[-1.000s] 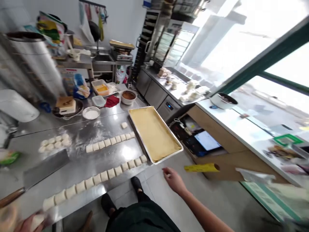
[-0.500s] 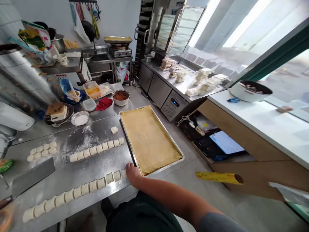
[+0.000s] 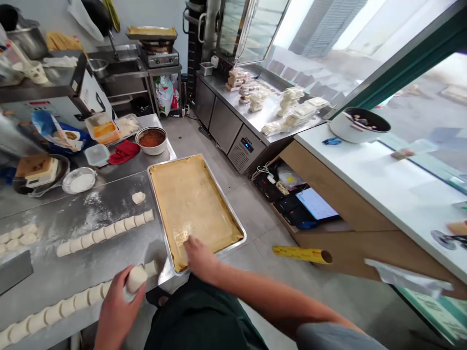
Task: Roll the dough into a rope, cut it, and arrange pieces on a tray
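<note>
Okay, so the piece of dough (image 3: 135,279) is up off the table now, gripped in the person's left hand (image 3: 118,311), with the fingers wrapped round it, right by the near end of a long row of dough pieces (image 3: 73,302). That hand wasn't really in the shot a moment ago, apart from a blur at the corner. The right hand (image 3: 200,260) has also moved: it was down on the edge of the stainless table (image 3: 120,257) beside the row, and now it's over on the baking tray (image 3: 222,199), fingers pressing down on the yellowish liner (image 3: 193,199). I can't tell if it's pinching anything. Right next to those fingers is a pale, crumbly smear (image 3: 181,237) that wasn't on the liner before. The tray sits at the table's end, near the person's body. Further up the table there's a second row of dough pieces (image 3: 105,231), a lone piece (image 3: 138,197) and some scattered flour (image 3: 91,209). Beyond that are a bowl of flour (image 3: 79,182), a red cloth (image 3: 124,151) and a bowl of reddish-brown filling (image 3: 151,138). The whole view has swung a bit too, so everything sits differently in the frame.
</note>
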{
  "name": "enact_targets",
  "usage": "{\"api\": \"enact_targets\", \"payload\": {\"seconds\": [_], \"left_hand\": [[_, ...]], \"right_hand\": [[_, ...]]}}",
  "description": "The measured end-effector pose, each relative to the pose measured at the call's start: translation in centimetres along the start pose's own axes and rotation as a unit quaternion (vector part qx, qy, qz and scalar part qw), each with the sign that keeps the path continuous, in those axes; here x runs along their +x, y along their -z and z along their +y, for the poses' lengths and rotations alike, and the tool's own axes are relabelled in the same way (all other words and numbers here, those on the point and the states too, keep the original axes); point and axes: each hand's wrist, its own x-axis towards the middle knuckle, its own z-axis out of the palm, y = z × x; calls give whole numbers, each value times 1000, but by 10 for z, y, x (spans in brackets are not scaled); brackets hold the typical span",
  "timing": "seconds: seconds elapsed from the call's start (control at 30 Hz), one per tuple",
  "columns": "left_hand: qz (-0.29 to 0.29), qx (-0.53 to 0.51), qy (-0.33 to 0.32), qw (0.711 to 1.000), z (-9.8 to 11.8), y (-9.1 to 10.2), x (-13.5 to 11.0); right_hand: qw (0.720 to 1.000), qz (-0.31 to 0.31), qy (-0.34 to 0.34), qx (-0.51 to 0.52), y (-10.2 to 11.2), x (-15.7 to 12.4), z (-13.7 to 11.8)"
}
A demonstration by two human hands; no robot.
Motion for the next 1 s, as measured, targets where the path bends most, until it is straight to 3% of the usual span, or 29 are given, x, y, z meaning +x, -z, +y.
{"api": "enact_targets", "payload": {"seconds": [0.07, 0.17, 0.27, 0.33, 0.47, 0.73, 0.9, 1.0], "left_hand": [[-74, 19, -128, 989, 46, -32, 36], [-169, 65, -220, 958, 90, -94, 72], [-231, 122, -254, 931, 98, -145, 81], [-252, 150, -257, 921, 92, -163, 79], [-262, 189, -254, 912, 78, -171, 71], [-247, 194, -273, 909, 67, -171, 70], [-212, 175, -286, 918, 70, -168, 61], [-183, 156, -290, 927, 65, -157, 48]], "right_hand": [[999, 14, -47, -17, 27, -16, 66], [997, 2, -72, -26, 41, -28, 155], [997, -19, -69, -32, 28, -32, 212], [997, -29, -61, -38, 16, -34, 232], [998, -30, -28, -54, 1, -36, 249], [996, -38, 7, -85, -4, -30, 256], [998, -17, 1, -67, 7, -32, 243], [999, 26, -7, -47, 22, -32, 217]]}}
